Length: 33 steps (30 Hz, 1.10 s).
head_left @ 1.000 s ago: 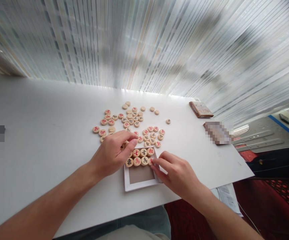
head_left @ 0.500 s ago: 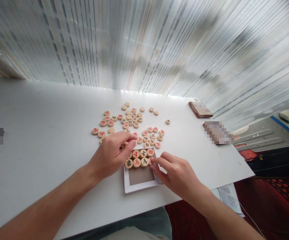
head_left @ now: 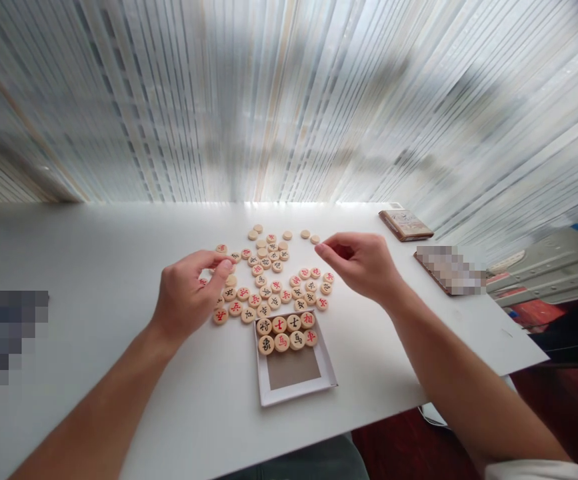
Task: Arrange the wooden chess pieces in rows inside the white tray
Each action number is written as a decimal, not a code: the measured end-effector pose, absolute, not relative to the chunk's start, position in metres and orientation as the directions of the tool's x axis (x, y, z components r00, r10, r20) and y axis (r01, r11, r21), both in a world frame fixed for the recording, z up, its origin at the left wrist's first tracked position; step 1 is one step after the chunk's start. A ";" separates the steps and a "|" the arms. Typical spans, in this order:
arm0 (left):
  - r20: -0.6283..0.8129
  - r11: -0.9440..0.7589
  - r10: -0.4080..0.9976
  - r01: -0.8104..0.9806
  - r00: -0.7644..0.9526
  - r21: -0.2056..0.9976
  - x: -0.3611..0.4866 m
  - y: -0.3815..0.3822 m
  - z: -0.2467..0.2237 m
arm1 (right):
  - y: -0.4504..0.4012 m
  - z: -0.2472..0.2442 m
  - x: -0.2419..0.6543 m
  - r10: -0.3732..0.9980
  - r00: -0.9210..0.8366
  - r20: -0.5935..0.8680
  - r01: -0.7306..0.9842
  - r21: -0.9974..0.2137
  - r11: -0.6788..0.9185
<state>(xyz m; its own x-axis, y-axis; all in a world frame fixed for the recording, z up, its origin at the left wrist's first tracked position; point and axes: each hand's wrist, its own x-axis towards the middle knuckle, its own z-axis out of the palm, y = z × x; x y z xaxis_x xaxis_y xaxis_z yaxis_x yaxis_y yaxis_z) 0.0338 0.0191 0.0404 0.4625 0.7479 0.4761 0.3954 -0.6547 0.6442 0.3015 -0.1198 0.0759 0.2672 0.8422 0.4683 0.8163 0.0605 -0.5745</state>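
My left hand [head_left: 186, 293] is over the left side of a spread of xiangqi pieces [head_left: 265, 292], thumb and forefinger closed together; whether a piece is between them cannot be seen. My right hand [head_left: 361, 263] is closed in a pinch at the right of the spread, its fingertips close to a plain-faced piece [head_left: 315, 239]. Anything inside that pinch is hidden. Between my forearms lies a shallow white box [head_left: 296, 396] with a brown bottom. Two rows of round wooden pieces with red or black characters fill its far part, among them a red-marked piece [head_left: 281, 343].
The white table [head_left: 119, 373] runs to a striped curtain [head_left: 229, 120] at the back. A brown-edged box [head_left: 405, 225] is at the far right, with a blurred-out flat item [head_left: 449, 272] nearer. Another blurred-out area covers the left edge. The table's front edge slants up to the right.
My right hand has left the box and moved up and right to the far pieces. My left hand has moved left, away from the box's far edge. The view has shifted slightly.
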 end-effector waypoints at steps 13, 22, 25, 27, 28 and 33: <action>0.423 -0.587 0.809 0.561 0.407 0.583 0.024 0.040 0.032 | -0.101 0.014 0.303 0.834 0.170 0.524 0.834 -0.527 0.162; 0.304 -0.472 0.881 0.673 0.362 0.569 0.008 0.063 0.036 | -0.102 0.010 0.310 0.805 0.117 0.581 0.864 -0.459 0.206; 0.232 -0.469 0.881 0.692 0.413 0.549 0.006 0.063 0.037 | -0.103 0.009 0.311 0.800 0.103 0.592 0.866 -0.449 0.221; 0.214 -0.473 0.877 0.698 0.429 0.538 0.006 0.061 0.040 | -0.102 0.008 0.310 0.801 0.103 0.590 0.866 -0.449 0.220; 0.211 -0.476 0.875 0.698 0.435 0.536 0.006 0.059 0.040 | -0.102 0.008 0.310 0.802 0.105 0.588 0.865 -0.452 0.217; 0.212 -0.515 0.848 0.664 0.486 0.542 0.011 0.053 0.036 | -0.101 0.009 0.308 0.810 0.103 0.577 0.865 -0.453 0.214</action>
<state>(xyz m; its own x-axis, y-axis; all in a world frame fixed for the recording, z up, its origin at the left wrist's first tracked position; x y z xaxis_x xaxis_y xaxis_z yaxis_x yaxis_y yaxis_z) 0.0106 0.0534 0.0359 0.4856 0.8481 0.2118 0.6639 -0.5155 0.5418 0.3082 -0.1013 0.0085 0.1025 0.8100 0.5774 0.8655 0.2135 -0.4532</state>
